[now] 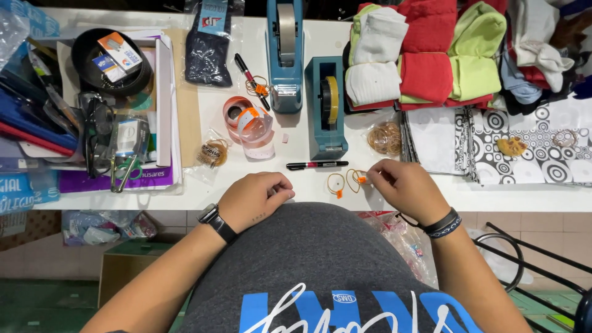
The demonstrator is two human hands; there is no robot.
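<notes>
- Our right hand pinches a rubber band with an orange tag at the white table's near edge; our left hand rests curled, and we cannot tell whether it holds anything.
- A second tagged band lies between them, open tabletop around it.
- A black marker and two tape dispensers stand beyond.
- Folded cloths are cut off above.

1. Bright, even overhead light floods the white table, leaving only soft, short shadows.
2. Mild glare shines on plastic bags at left.
3. Wide-angle bending curves the edges; the focus stays sharp throughout.
</notes>
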